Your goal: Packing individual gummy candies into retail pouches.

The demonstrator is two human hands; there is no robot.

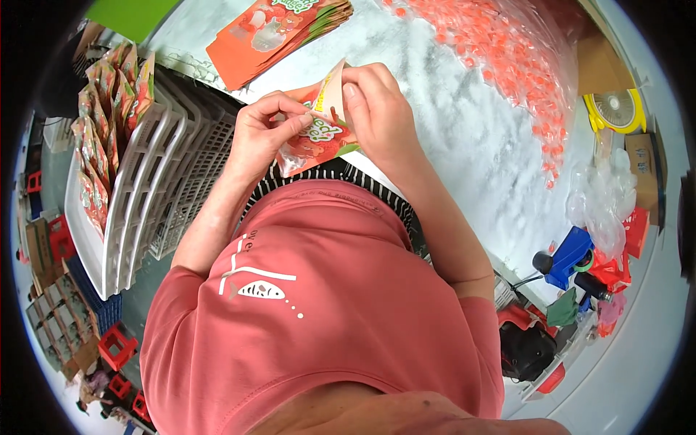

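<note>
Between my two hands is a red and green printed pouch [317, 136], held just above my lap at the table's near edge. My left hand [267, 129] pinches the pouch's upper left part between thumb and fingers. My right hand [378, 109] grips its top right corner, where a pale flap is folded up. Beyond my hands lies a fanned stack of flat matching pouches [268, 38] on the white table surface [464, 145]. A large heap of small red-orange wrapped pieces [493, 54] spreads over the table's far right. What is inside the held pouch, if anything, cannot be made out.
On my left, stacked white plastic crates [156, 167] carry several filled pouches [109, 123] in the top one. At the right are a yellow round fan [615, 110], a cardboard box [642, 170], clear plastic bags [600, 199] and a blue tape dispenser [569, 257]. Red stools [117, 345] stand lower left.
</note>
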